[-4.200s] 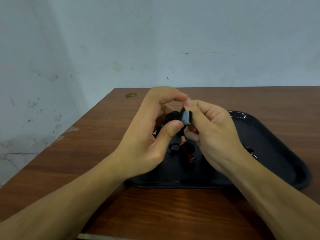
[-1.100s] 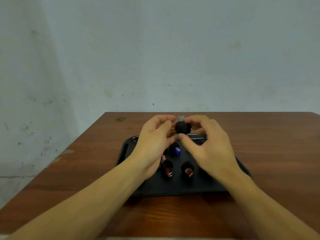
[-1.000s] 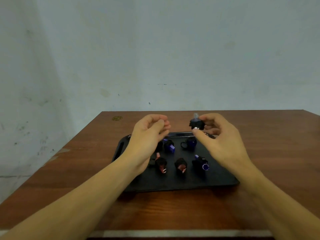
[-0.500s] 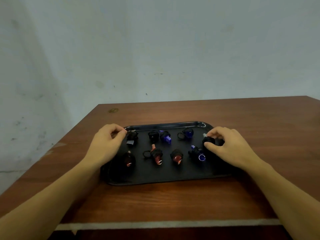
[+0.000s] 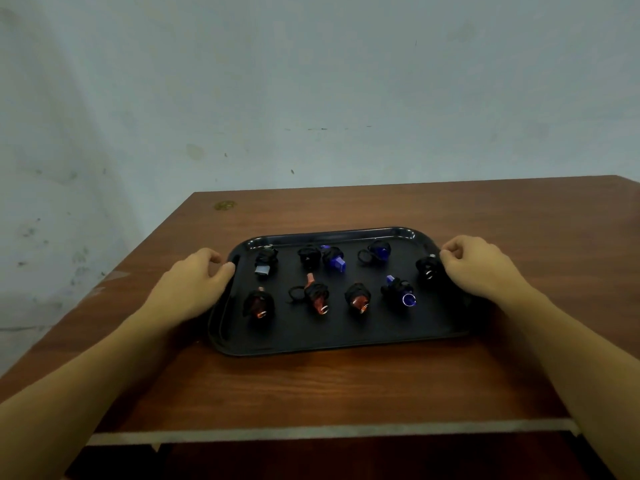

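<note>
Brown wooden table (image 5: 346, 386) is shown from above, set against a pale blue-grey wall (image 5: 311, 81), with a black tray (image 5: 346, 336) laid crosswise on it. At the tray's 2 o'clock corner, just inside the rim, a small black bundle (image 5: 428, 268) with a silver ring is placed. The right hand (image 5: 481, 271) is held just beside it at 3 o'clock with fingers curled inward; whether the fingertips touch or pinch it cannot be told.

Eight more bundles are held in the tray. Along the near row a blue-ringed bundle (image 5: 398, 293) is followed toward 9 o'clock by three copper-red bundles (image 5: 313, 297). Along the far row are seen a blue bundle (image 5: 375, 252), a blue-tabbed bundle (image 5: 334, 259) just beside a plain black one (image 5: 308, 257), and a grey-tipped bundle (image 5: 266, 261) at 10 o'clock.

The left hand (image 5: 194, 285) is rested at the 9 o'clock rim, fingers loosely curled and holding nothing, thumb tip against the rim.

Bare wood is seen all round the tray, widest toward the pale front edge (image 5: 329, 433) at 6 o'clock and toward 3 o'clock.
</note>
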{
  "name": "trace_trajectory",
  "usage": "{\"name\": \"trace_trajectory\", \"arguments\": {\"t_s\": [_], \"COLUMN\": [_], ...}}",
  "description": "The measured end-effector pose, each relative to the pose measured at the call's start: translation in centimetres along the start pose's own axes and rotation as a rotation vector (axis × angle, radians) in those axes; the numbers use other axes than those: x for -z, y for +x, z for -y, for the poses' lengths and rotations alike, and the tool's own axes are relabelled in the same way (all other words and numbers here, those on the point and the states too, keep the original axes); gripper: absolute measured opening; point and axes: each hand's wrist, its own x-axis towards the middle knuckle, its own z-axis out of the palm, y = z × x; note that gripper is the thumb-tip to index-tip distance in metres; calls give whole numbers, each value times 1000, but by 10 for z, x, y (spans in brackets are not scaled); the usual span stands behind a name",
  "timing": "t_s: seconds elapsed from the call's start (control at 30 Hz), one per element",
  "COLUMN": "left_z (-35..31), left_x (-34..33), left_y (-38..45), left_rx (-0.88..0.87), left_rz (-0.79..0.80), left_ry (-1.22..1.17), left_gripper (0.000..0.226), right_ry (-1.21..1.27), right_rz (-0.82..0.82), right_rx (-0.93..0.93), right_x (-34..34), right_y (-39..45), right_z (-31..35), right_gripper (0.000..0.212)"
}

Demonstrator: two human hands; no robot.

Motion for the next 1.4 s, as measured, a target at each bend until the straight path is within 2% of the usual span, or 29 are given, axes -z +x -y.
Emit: {"name": "trace_trajectory", "arguments": {"t_s": [0.13,0.33,0.53,0.8,1.2,1.4], "left_z": [-5,-4,-2,1,0,10], "left_x": [-2,-4,-4,5,52,70], "left_y": [0,-2,-3,-18,-97,-184], "left_rx": [-37,-60,-49,-54,-17,9], "left_rz": [63,49,18,-22,-74,-95], "left_ry": [41,-5,-76,-154,-290,-419], "left_gripper": [37,35,35,32,28,17], "right_ry": [-51,-27,16,135,206,234], "right_rz": [13,8,6,-50,7,21], "right_rx": [-4,-17,0,12,-9,10], "right_x": [-1,-3,-3,-1,35,57], "right_y": [0,-2,-5,-25,-96,-182], "right_z": [1,2,2,5,16,5], "right_gripper": [22,29,11,10,6,5]}}
